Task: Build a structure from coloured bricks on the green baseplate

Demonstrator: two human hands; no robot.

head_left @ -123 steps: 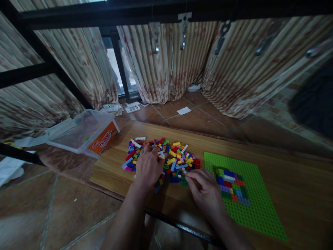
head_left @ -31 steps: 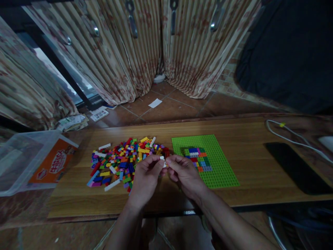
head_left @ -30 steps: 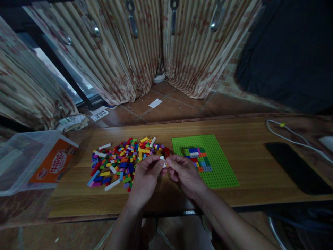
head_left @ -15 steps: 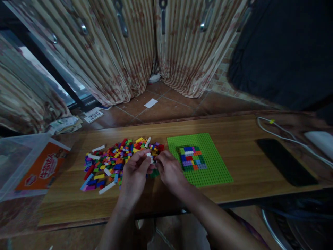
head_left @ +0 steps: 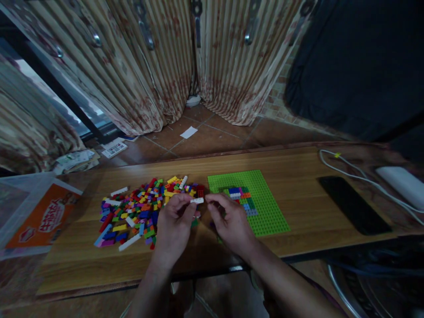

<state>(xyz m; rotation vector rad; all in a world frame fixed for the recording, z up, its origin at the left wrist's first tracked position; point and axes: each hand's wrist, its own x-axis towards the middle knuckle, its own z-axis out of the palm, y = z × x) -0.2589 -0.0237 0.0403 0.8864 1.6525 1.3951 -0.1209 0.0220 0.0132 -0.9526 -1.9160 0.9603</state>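
A small white toy brick [head_left: 197,200] is pinched between the thumb and fingers of my left hand [head_left: 174,227], in front of the loose brick pile [head_left: 142,212]. Close on its right, my right hand [head_left: 233,221] has bent fingers with a gap between thumb and forefinger, and I see nothing in them. The right hand covers the near left part of a green studded baseplate [head_left: 271,207]. On that plate sits a flat block of joined bricks [head_left: 247,201] in several colours, partly hidden by the same hand.
At the left stands a clear plastic box [head_left: 23,190] with an orange label. A black phone [head_left: 354,205] lies at the right of the wooden table [head_left: 298,176], beside a white cable [head_left: 361,170] and a white device [head_left: 400,185]. Curtains hang beyond.
My right hand has drawn back slightly from the white brick, and its fingers have parted. The brick has turned in my left hand to lie lengthwise. The whole view has shifted a little.
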